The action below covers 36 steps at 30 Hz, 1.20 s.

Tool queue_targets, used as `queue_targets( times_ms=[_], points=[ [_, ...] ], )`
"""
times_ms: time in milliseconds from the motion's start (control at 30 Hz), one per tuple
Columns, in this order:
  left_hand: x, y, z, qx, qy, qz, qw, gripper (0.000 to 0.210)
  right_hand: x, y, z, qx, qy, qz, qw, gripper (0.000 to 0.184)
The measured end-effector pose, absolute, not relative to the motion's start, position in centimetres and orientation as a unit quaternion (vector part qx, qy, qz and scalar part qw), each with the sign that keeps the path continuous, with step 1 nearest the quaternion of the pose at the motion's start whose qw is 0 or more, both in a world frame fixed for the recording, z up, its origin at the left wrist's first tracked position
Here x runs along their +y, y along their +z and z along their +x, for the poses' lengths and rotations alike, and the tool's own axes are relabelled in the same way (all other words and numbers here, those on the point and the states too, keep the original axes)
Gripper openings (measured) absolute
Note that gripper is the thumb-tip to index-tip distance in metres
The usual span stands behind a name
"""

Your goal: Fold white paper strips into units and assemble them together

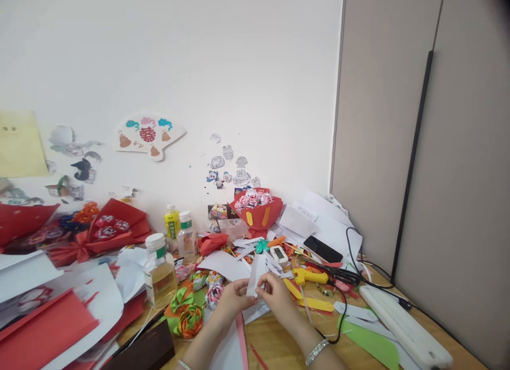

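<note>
Left hand pinches the lower left edge of a narrow white paper betw. thumb and fingers; the right hand, w/ a silvery bracelet on its wrist, pinches the same paper at the lower right. The paper is held upright, slightly tilted, in front of us and above the tabletop. As we judge, this piece is only part done: it seems folded lengthwise, but we can't tell the no. of folds, and we see no other piece joined to it.

Just beside the left hand lies a pink-and-white flower and, nearer to us, an orange-green flower; both look finished. On the right we find a yellow glue gun, which neither hand touches, and farther back a white timer and a black phone. White strips and yellow pieces lie loose, so we think much paper is still unworked.

Farther out, on the left, there is a jar w/ amber liquid. At the back stands a red bouquet, complete in our opinion. On the far right, a long white device lies near green paper.
</note>
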<state>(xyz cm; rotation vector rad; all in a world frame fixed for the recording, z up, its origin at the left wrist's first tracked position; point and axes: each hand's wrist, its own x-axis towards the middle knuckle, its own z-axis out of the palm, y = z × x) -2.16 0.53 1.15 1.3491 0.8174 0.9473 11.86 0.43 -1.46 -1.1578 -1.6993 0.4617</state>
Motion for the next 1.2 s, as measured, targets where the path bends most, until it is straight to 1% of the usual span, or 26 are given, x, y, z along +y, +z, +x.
queue_targets(
  times_ms=[200,367,500,667,867,1033,1133,1200],
  points=[
    [0.7,0.9,-2.1,0.404,0.431,0.602,0.538,0.039,0.6,-1.9,11.9,-0.689,0.234,-0.484,0.486,0.015],
    [0.1,1.4,-2.0,0.427,0.373,0.568,0.596,0.035,0.7,-2.0,12.0,-0.682,0.246,-0.474,0.500,0.018],
    [0.2,1.2,-1.9,0.413,0.389,0.588,0.577,0.028,0.6,-1.9,12.0,-0.679,0.251,-0.474,0.501,0.021],
    [0.6,0.7,-1.8,0.412,0.399,0.597,0.561,0.025,0.5,-2.0,12.0,-0.679,0.253,-0.477,0.498,0.022],
    [0.5,0.4,-1.8,0.416,0.360,0.633,0.545,0.020,0.4,-1.9,12.0,-0.679,0.277,-0.471,0.491,0.024],
    [0.8,0.2,-1.8,0.393,0.396,0.658,0.506,0.014,0.0,-1.3,12.1,-0.702,0.270,-0.445,0.486,0.024],
    [1.0,0.0,-1.8,0.393,0.394,0.657,0.509,0.015,-0.2,-1.2,12.2,-0.712,0.265,-0.439,0.480,0.028],
    [1.1,0.0,-1.7,0.387,0.389,0.647,0.529,0.022,-0.2,-1.2,12.2,-0.711,0.268,-0.432,0.487,0.029]
  ],
)
